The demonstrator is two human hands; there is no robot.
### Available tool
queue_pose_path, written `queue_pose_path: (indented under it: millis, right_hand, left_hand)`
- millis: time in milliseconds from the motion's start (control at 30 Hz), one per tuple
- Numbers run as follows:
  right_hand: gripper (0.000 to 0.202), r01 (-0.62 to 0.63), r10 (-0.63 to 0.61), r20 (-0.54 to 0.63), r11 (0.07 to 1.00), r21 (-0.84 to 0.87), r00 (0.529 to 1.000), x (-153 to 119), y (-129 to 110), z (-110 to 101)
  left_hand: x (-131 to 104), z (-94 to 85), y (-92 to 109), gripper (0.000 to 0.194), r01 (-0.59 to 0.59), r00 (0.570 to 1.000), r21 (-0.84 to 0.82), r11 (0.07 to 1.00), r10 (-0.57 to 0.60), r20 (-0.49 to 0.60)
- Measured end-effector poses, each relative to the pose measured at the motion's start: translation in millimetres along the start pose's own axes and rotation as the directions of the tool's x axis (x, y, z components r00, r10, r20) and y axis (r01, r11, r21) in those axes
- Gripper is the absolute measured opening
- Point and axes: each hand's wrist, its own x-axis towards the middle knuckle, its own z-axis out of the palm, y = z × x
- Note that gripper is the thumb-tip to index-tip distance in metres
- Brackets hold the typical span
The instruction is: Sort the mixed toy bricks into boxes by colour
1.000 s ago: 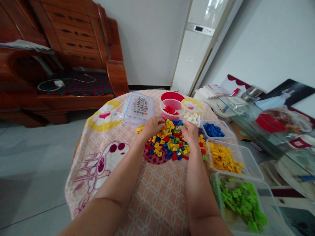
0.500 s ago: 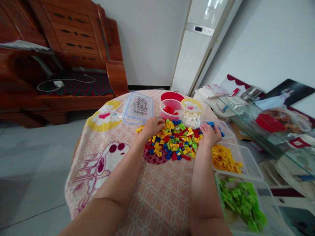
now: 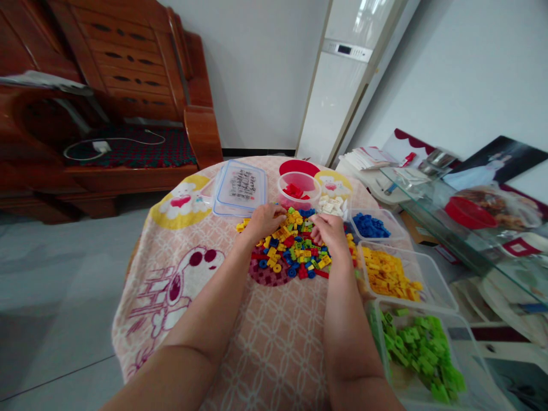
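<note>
Green bricks (image 3: 428, 354): in a clear box (image 3: 467, 342) by the table's (image 3: 274, 337) near right edge; probably light, stiff and hard to break.
Yellow bricks (image 3: 387, 271): just beyond, along the right edge; we'd pinch one by its flat sides.
Mixed bricks (image 3: 299, 251): heaped between the table's middle and far edge; small, smooth, likely to slip if we grip only a corner, so opposite walls suit thumb and fingertip.
Right hand (image 3: 329, 231): over the heap's right part, fingers bent; we cannot tell whether they close on a brick.
Left hand (image 3: 266, 221): at the heap's far left, fingers curled; their grip we cannot tell.
Blue bricks (image 3: 370, 226): boxed toward the far right edge.
White bricks (image 3: 331, 206), red bricks (image 3: 293, 190): near the far edge, equally rigid, we judge.
</note>
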Motion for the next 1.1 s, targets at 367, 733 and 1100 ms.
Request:
queue_pose_path:
  millis: [367,733,1100]
  right_hand:
    - [0.050,0.093,-0.063,0.114,0.958,-0.273,0.991,0.2,4.1,16.6]
    - [0.039,0.094,-0.037,0.195,0.952,-0.293,0.980,-4.6,0.3,10.1]
    - [0.019,0.057,-0.030,0.098,0.954,-0.295,0.995,1.9,5.3,8.6]
  left_hand:
    - [-0.8,-0.3,1.1,0.034,-0.021,1.000,-0.031,0.999,0.021,0.001]
    - [0.2,1.2,-0.8,0.033,-0.032,0.999,-0.044,0.999,0.032,-0.001]
    - [0.0,0.9,-0.7,0.033,-0.019,1.000,-0.037,0.999,0.018,-0.003]
